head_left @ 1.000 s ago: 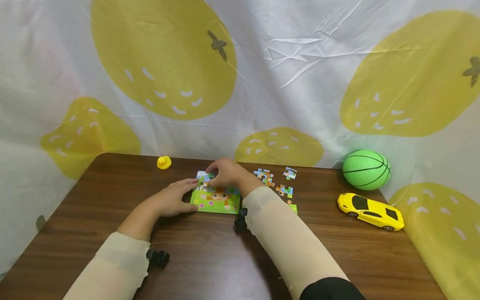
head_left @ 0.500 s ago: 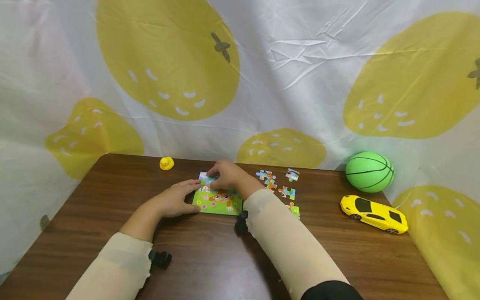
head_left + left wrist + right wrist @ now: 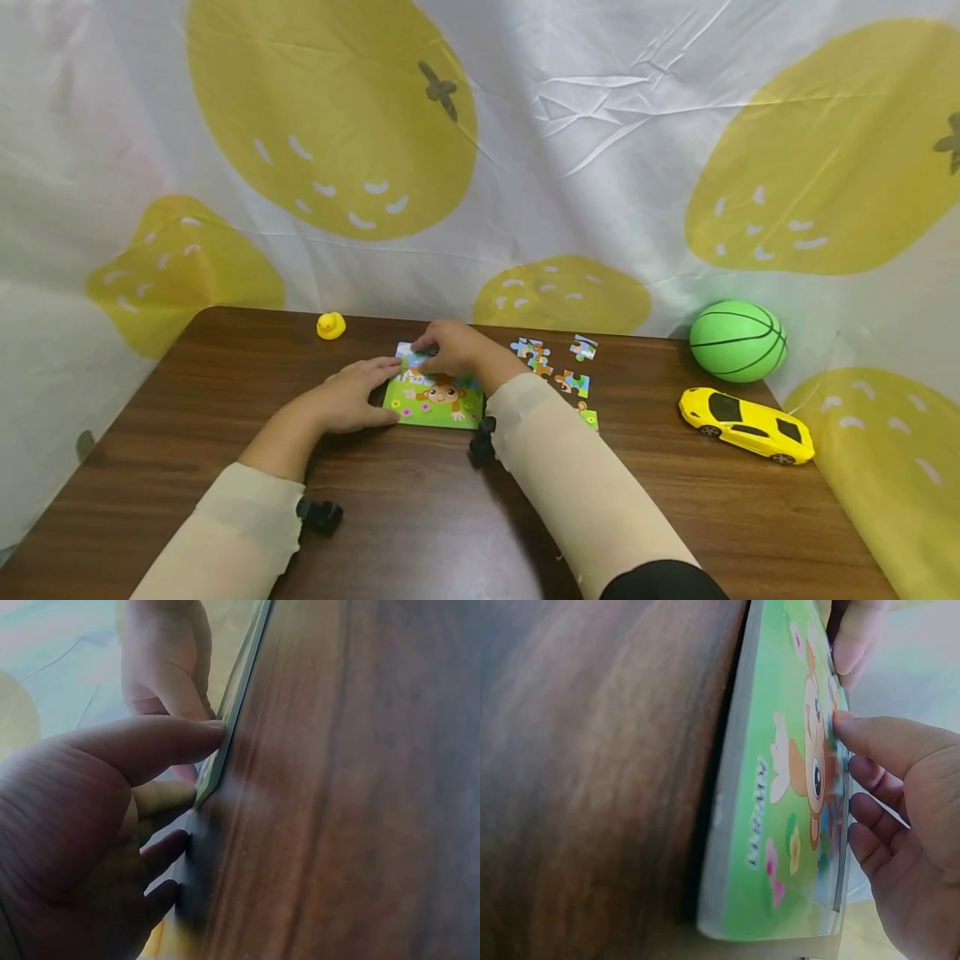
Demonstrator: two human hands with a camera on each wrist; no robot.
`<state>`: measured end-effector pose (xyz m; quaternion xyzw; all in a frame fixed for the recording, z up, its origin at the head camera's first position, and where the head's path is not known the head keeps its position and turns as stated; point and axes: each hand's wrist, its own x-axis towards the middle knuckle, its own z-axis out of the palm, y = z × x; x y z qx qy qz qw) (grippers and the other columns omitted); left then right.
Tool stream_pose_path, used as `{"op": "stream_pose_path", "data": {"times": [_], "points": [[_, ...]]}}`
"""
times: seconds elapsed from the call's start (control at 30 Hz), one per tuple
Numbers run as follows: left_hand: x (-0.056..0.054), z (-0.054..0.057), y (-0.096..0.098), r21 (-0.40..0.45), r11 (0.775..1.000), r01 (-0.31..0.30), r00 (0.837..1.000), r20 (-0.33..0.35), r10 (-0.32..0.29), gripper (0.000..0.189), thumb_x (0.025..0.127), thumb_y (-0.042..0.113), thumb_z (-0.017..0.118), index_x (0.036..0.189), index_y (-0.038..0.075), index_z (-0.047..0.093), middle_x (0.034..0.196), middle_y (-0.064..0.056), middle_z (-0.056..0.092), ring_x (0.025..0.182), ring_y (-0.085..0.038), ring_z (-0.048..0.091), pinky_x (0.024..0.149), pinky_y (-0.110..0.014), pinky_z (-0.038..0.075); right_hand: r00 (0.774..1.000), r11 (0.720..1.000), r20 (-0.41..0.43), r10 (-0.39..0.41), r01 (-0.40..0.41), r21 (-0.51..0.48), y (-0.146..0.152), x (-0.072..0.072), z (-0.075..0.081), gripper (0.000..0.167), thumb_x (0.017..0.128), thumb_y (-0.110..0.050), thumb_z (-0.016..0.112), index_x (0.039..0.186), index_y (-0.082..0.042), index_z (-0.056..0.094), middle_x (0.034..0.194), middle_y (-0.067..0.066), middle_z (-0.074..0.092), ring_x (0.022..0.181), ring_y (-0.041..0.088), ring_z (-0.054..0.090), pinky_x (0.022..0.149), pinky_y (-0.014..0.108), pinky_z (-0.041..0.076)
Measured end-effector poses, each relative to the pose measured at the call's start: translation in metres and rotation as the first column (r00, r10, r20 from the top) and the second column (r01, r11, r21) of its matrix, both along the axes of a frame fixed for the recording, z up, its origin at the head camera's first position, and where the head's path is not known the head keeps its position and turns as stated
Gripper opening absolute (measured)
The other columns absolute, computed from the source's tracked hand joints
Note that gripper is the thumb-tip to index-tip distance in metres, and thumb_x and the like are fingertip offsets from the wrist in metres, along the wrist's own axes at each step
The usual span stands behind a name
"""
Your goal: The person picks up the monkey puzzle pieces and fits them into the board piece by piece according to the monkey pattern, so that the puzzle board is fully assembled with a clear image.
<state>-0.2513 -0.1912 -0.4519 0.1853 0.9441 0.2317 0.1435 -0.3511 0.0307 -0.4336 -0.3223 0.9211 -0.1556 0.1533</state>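
Note:
A puzzle board (image 3: 450,418) with a monkey on green lies on the brown table. My left hand (image 3: 341,402) rests at its left side, thumb by the near corner and fingertips at the upper left edge. In the left wrist view, the left thumb (image 3: 176,742) touches the board's edge. My right hand (image 3: 453,348) reaches over the upper part, thumb and forefinger bent around a puzzle piece mostly hidden by the hand. From the right wrist, the right thumb (image 3: 877,739) presses on the picture, with the other fingers curled by the far edge.
Several loose puzzle pieces (image 3: 582,347) lie right of the board, some partly behind the right sleeve (image 3: 577,475). A yellow rubber duck (image 3: 330,326) sits at the back left. On the right are a green ball (image 3: 738,342) and a yellow toy car (image 3: 746,425). A patterned cloth (image 3: 525,208) hangs behind.
Both hands keep nearly the same place on the board. The right thumb and forefinger have shifted slightly over the upper part. The head view sways a little.

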Motion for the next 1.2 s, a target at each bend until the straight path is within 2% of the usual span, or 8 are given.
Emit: {"op": "stream_pose_path", "data": {"times": [0.37, 0.47, 0.63, 0.8, 0.97, 1.07, 1.2], "points": [[-0.005, 0.001, -0.002, -0.048, 0.999, 0.013, 1.0, 0.002, -0.013, 0.089, 0.094, 0.051, 0.072, 0.169, 0.018, 0.036, 0.178, -0.008, 0.029, 0.163, -0.045, 0.025, 0.119, -0.082, 0.026, 1.0, 1.0, 0.0, 0.004, -0.004, 0.014, 0.0, 0.0, 0.001, 0.044, 0.103, -0.031, 0.073, 0.145, -0.02, 0.069, 0.154, 0.007, 0.061, 0.145, 0.028, 0.054, 0.124, 0.045, 0.043], [-0.005, 0.002, 0.0, -0.049, 0.999, 0.012, 1.0, 0.003, -0.012, 0.09, 0.094, 0.052, 0.072, 0.169, 0.018, 0.036, 0.178, -0.007, 0.029, 0.163, -0.044, 0.025, 0.119, -0.081, 0.026, 0.999, 1.0, 0.036, -0.024, 0.024, -0.003, 0.003, 0.002, 0.004, 0.045, 0.103, -0.032, 0.073, 0.146, -0.019, 0.068, 0.153, 0.006, 0.061, 0.143, 0.028, 0.056, 0.121, 0.045, 0.046], [-0.005, 0.001, 0.002, -0.065, 0.998, 0.006, 1.0, 0.011, -0.005, 0.092, 0.093, 0.054, 0.071, 0.169, 0.019, 0.034, 0.179, -0.007, 0.027, 0.163, -0.043, 0.024, 0.121, -0.08, 0.025, 0.986, 0.989, 0.144, -0.08, 0.097, -0.114, 0.02, 0.008, 0.019, 0.05, 0.104, -0.029, 0.071, 0.151, -0.015, 0.062, 0.154, 0.006, 0.062, 0.144, 0.028, 0.059, 0.118, 0.046, 0.051], [-0.005, 0.001, 0.003, -0.072, 0.997, 0.004, 1.0, 0.013, -0.003, 0.092, 0.092, 0.052, 0.072, 0.169, 0.018, 0.035, 0.178, -0.008, 0.028, 0.163, -0.043, 0.025, 0.12, -0.08, 0.026, 0.989, 0.972, 0.115, -0.088, 0.11, -0.205, 0.051, 0.014, 0.026, 0.05, 0.105, -0.028, 0.069, 0.152, -0.012, 0.061, 0.155, 0.007, 0.061, 0.144, 0.029, 0.059, 0.118, 0.049, 0.05], [-0.004, 0.002, 0.004, -0.073, 0.997, 0.003, 1.0, 0.013, -0.002, 0.091, 0.091, 0.05, 0.072, 0.169, 0.017, 0.036, 0.178, -0.007, 0.028, 0.163, -0.043, 0.025, 0.12, -0.079, 0.027, 0.986, 0.946, 0.105, -0.133, 0.158, -0.283, 0.081, 0.026, 0.029, 0.048, 0.104, -0.029, 0.07, 0.149, -0.012, 0.063, 0.148, 0.005, 0.065, 0.137, 0.028, 0.063, 0.111, 0.05, 0.054], [-0.005, 0.001, 0.003, -0.073, 0.997, 0.005, 1.0, 0.006, -0.005, 0.091, 0.09, 0.05, 0.072, 0.168, 0.017, 0.037, 0.178, -0.007, 0.029, 0.163, -0.044, 0.025, 0.12, -0.079, 0.027, 0.982, 0.925, 0.109, -0.155, 0.183, -0.333, 0.092, 0.031, 0.03, 0.048, 0.103, -0.029, 0.072, 0.147, -0.011, 0.065, 0.142, 0.005, 0.069, 0.132, 0.026, 0.065, 0.108, 0.049, 0.056], [-0.006, 0.0, 0.002, -0.072, 0.997, -0.006, 1.0, -0.001, 0.006, 0.092, 0.089, 0.05, 0.073, 0.167, 0.016, 0.039, 0.178, -0.007, 0.028, 0.163, -0.044, 0.025, 0.121, -0.079, 0.026, 0.98, 0.913, 0.103, -0.168, 0.194, -0.36, 0.103, 0.034, 0.031, 0.049, 0.102, -0.028, 0.073, 0.146, -0.01, 0.066, 0.142, 0.01, 0.07, 0.13, 0.029, 0.067, 0.108, 0.05, 0.056]]}}
